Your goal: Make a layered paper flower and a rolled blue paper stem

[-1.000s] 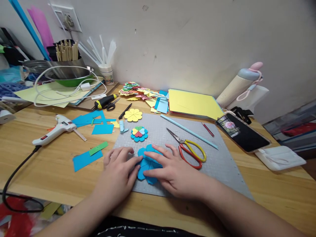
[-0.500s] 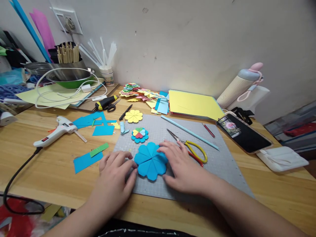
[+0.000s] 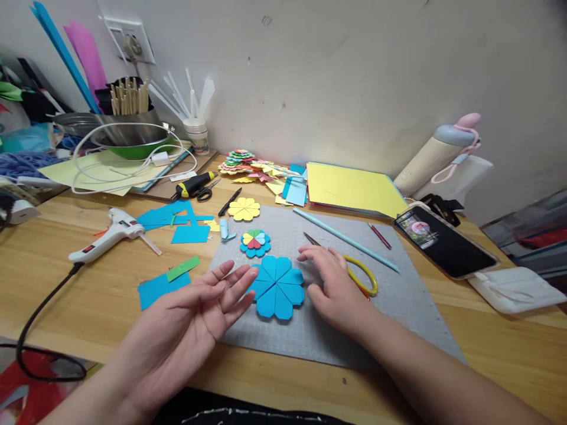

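A blue paper flower (image 3: 278, 289) with heart-shaped petals lies flat on the grey cutting mat (image 3: 328, 339). At its left edge my left hand (image 3: 190, 321) is turned palm up, fingers spread, holding nothing. My right hand (image 3: 334, 286) hovers just to the right of the flower, fingers apart and bent, partly covering the scissors (image 3: 364, 271) with yellow and red handles. Behind the blue flower sits a smaller multicoloured paper flower (image 3: 255, 242), and beyond that a yellow paper flower (image 3: 244, 209).
On the left are a hot glue gun (image 3: 108, 236), blue paper scraps (image 3: 190, 234) and a green strip (image 3: 183, 269). A pale blue paper stick (image 3: 345, 239) and a red pencil (image 3: 380, 235) cross the mat. A phone (image 3: 443, 242) leans at right; yellow paper (image 3: 354, 186) lies behind.
My left hand has let go of the flower's edge and turned palm up. My right hand has drawn slightly away to the right. The view has shifted a little.
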Demonstrator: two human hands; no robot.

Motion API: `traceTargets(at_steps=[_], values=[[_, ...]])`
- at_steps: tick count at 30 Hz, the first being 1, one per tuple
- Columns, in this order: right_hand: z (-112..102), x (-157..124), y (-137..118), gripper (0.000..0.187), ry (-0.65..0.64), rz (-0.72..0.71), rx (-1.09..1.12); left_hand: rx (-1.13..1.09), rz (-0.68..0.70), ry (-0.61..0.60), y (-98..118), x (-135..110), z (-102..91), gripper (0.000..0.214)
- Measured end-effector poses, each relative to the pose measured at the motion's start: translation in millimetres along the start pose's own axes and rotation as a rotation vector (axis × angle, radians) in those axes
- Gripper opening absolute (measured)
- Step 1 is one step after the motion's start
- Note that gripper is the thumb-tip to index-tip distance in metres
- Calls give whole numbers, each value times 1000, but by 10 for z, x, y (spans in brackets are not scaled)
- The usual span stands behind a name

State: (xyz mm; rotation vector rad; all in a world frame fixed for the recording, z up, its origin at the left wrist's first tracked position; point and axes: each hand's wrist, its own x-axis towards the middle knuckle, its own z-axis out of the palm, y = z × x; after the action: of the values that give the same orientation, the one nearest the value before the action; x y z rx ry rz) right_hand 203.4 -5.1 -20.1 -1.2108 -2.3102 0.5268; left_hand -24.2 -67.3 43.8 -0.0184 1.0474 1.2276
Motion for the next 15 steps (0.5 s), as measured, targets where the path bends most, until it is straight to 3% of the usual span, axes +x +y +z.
traceTargets(at_steps=[4, 8, 10, 15], values=[[8, -32, -62, 41, -107, -83, -7, 124, 74, -47, -15, -15, -55, 36], [98, -70, -140, 85, -247, -131, -73, 528, 442, -63, -24, 103, -230, 25], [144, -75, -161, 96, -271, -117, -96, 743, 620, -17, 1, 201, -323, 25], [138, -62, -172, 88, -249, -81, -117, 973, 850, 203, 309, 364, -455, 33]])
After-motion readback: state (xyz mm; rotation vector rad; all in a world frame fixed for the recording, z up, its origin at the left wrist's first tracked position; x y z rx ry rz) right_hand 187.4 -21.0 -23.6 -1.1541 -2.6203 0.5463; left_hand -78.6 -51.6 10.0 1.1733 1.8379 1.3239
